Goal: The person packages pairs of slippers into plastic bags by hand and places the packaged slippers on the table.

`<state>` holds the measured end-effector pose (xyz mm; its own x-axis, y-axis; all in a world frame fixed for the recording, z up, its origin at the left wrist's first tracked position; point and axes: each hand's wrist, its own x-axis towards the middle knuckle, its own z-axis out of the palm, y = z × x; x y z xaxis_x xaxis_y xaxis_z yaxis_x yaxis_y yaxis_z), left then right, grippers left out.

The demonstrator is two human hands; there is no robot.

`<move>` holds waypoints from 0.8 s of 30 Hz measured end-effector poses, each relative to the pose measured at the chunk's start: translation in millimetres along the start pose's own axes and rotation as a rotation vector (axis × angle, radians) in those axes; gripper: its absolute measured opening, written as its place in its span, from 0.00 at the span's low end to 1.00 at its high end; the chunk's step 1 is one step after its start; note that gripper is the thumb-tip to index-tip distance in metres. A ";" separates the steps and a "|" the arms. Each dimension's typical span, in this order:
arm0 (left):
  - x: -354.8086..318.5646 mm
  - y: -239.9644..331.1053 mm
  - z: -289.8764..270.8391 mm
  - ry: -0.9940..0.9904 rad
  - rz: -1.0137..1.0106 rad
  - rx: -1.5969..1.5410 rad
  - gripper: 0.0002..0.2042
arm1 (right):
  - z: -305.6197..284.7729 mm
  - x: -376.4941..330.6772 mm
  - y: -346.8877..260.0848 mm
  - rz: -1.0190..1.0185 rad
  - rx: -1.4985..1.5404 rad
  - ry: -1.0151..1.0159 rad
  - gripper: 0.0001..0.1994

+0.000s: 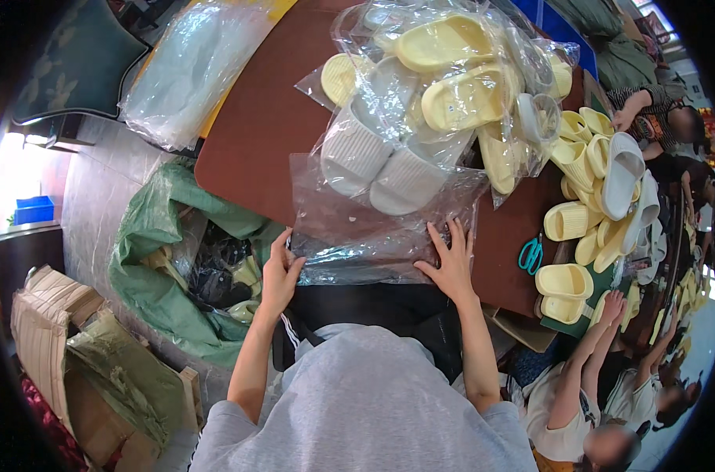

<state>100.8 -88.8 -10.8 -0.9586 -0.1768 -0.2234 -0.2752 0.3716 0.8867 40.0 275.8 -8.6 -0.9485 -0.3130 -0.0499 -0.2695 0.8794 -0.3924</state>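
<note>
A clear plastic bag [357,252] lies flat at the near edge of the brown table, its far end meeting a pair of grey slippers [409,179]. My right hand [449,263] rests on the bag's right side with fingers spread. At the left edge of the bag is my left hand [277,275], thumb and forefinger apart; its other fingers are partly hidden. Beyond the bag, yellow slippers [464,98] and more grey ones sit heaped in clear plastic. I cannot tell whether the grey pair is inside the bag under my hands.
Teal-handled scissors [531,253] lie right of the bag, near loose yellow slippers [566,282]. A stack of clear bags [196,71] is at far left. Below it stand an open green sack [157,259] and a cardboard box [43,322]. Several people sit along the right.
</note>
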 end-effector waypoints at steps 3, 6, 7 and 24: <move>3.1 -0.5 -13.0 0.166 0.067 0.321 0.33 | -6.7 -6.4 -3.6 0.003 0.031 -0.016 0.40; 16.3 37.6 -19.3 0.254 0.389 0.448 0.24 | -21.0 -18.0 -9.5 -0.005 0.033 -0.024 0.36; 21.4 60.6 -15.1 0.248 0.496 0.456 0.19 | -26.5 -21.4 -9.4 0.027 0.118 0.006 0.31; 40.8 41.9 80.1 -0.276 0.738 0.882 0.31 | -55.0 187.3 -79.4 -0.103 -0.089 0.105 0.16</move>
<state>44.3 -7.5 -15.2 -0.8604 0.5071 0.0499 0.4999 0.8210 0.2757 -125.4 167.2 63.8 -0.9261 -0.3678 0.0841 -0.3752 0.8746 -0.3071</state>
